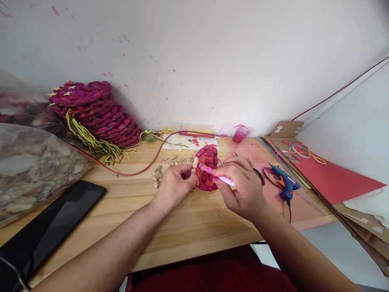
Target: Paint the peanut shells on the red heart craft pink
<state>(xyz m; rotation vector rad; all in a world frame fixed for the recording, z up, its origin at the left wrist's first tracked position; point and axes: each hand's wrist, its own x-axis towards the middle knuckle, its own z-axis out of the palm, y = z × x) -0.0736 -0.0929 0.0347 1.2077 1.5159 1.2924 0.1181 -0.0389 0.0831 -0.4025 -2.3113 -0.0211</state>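
My left hand is closed on the left edge of a small red craft piece covered with magenta-painted shells. It stands tilted on the wooden table. My right hand grips a pink brush or pen whose tip touches the middle of the piece. An unpainted shell sits on the piece's left rim, by my left fingers.
Loose pale shells lie left of the piece. A stack of finished magenta pieces stands at the back left, beside plastic bags of shells. A black tablet lies front left. Pink cup, scissors, blue glue gun and red paper are right.
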